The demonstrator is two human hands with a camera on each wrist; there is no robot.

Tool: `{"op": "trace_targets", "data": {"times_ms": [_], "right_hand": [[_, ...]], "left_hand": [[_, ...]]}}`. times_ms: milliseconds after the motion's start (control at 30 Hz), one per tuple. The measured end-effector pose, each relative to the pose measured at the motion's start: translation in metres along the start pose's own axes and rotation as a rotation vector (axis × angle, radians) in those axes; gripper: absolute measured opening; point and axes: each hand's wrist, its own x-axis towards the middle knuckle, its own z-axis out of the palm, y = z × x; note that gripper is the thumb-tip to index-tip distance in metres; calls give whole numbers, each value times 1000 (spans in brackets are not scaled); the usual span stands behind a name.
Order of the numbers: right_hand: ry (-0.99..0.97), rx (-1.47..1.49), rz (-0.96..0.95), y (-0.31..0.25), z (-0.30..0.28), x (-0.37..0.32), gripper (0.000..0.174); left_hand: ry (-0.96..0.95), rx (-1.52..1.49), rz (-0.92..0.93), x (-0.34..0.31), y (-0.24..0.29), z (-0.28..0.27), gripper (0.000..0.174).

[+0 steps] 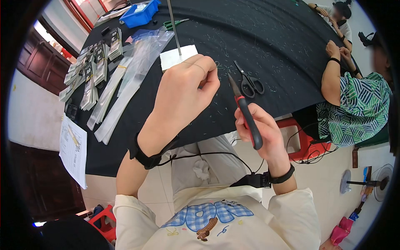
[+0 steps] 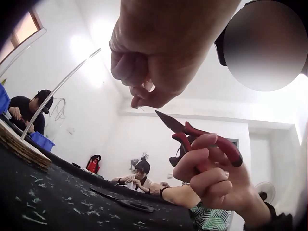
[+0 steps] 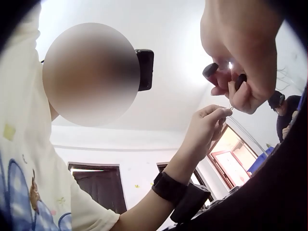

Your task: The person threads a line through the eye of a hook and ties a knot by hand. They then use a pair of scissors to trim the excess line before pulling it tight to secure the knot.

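Note:
My left hand (image 1: 185,89) is raised above the near part of the black table, beside a metal rod (image 1: 174,31) standing upright in a white-topped block (image 1: 179,56). Its thumb and forefinger pinch a thin strand (image 3: 231,109), of which only a tiny bit shows at the fingertips. In my right hand (image 1: 263,129) I grip pliers (image 1: 247,113) with red and black handles, fingers curled round them. Their pointed metal jaws aim up toward the left fingertips, a short distance away. Black scissors (image 1: 249,83) lie on the table just beyond the pliers.
Stacks of packaged strips (image 1: 98,68) and clear plastic sleeves (image 1: 133,79) lie on the left. A blue bin (image 1: 140,14) and green-handled scissors (image 1: 175,24) are farther back. Thread-like scraps litter the black cloth (image 1: 287,54). A person in a patterned top (image 1: 354,108) sits at right.

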Motion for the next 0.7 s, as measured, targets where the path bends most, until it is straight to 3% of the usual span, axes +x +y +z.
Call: {"op": "trace_targets", "data": {"times_ms": [267,433,700], "right_hand": [[57,-54,-92,7,8,1,13],[-33,-8,-53,4,7,1,13],[-7,-80,-110,5,9,4,15]], "left_hand": [[24,8,46,-2,2,2,9],[34,-1,47,-3,3,2,9],[24,13,76,-3,4,3,9]]}}
